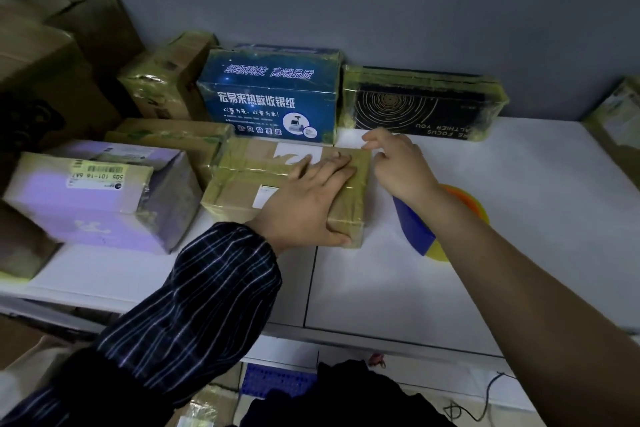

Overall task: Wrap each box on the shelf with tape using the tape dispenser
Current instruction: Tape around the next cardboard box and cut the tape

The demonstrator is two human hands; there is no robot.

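Observation:
A flat brown cardboard box [242, 191] banded with yellowish tape lies on the white shelf [519, 218]. My left hand [304, 201] presses flat on its right half, fingers straight, thumb against the near side. My right hand [398, 166] is at the box's far right corner, index finger reaching to the corner and the other fingers loosely curled; I see nothing held in it. An orange, yellow and blue tape dispenser [464, 201] lies on the shelf just right of the box, partly hidden under my right forearm.
Taped boxes line the wall behind: a blue printed box [270, 94], a black box with gold rings [422, 104], a brown one [162, 87]. A lilac box [93, 198] sits left, large cartons [41, 59] beyond it, another box [620, 114] at the right edge.

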